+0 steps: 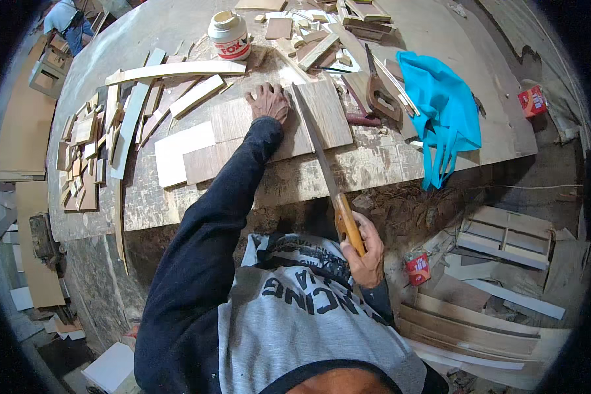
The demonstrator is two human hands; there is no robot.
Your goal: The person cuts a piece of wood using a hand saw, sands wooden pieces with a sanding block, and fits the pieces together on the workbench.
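My left hand [268,104] presses on a pale veneered board [230,122] near the worktable's front, fingertips apart and slightly bent. My right hand [366,253] grips the wooden handle of a hand saw [322,159], below the table edge. Its long blade runs diagonally up across the board, just right of my left hand. A white sheet [180,144] and a darker wood piece [198,167] lie at the board's left. Right of it are a second wooden-handled saw [382,98] and a dark red tool handle [362,120].
The worktable [499,131] holds offcuts [85,141], long strips, a white tub [228,36] and a turquoise cloth bag [440,98]. A co-worker [72,29] bends at the upper left. Boards [479,328], a wooden frame [505,236] and red packets [417,266] lie below right.
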